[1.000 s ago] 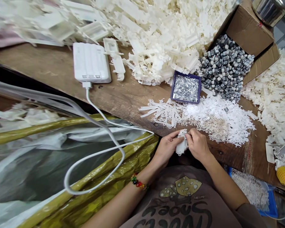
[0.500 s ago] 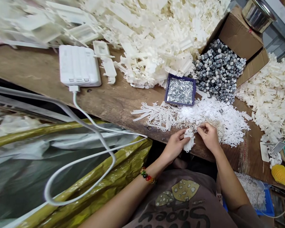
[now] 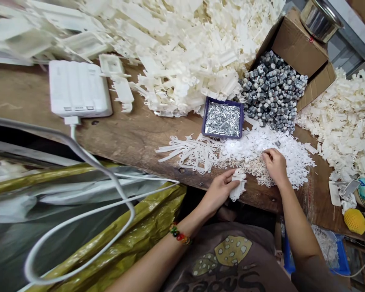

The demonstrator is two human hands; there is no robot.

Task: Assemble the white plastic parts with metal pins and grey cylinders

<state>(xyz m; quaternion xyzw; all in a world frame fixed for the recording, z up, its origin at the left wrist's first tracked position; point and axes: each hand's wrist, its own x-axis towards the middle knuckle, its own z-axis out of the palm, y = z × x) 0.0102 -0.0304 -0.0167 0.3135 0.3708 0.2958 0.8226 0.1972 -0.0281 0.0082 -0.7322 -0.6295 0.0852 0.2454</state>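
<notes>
My left hand [image 3: 220, 188] grips a small white plastic part [image 3: 237, 185] at the near edge of the wooden bench [image 3: 124, 134]. My right hand [image 3: 274, 164] reaches into a heap of tiny white plastic pieces [image 3: 287, 152], fingers curled down among them; what they pinch, if anything, is hidden. Left of that heap lie white strip-shaped pieces [image 3: 191, 152]. A small purple tray of shiny metal pins [image 3: 222, 118] stands just beyond.
A cardboard box [image 3: 304, 48] spills grey metal parts [image 3: 270, 95]. Large piles of cream plastic parts [image 3: 182, 52] cover the back and right of the bench. A white power bank [image 3: 77, 93] with a cable lies at left. A yellow-lined sack [image 3: 109, 227] hangs below.
My right hand left the white part and moved right and away into the heap of tiny pieces. My left hand stays on the part.
</notes>
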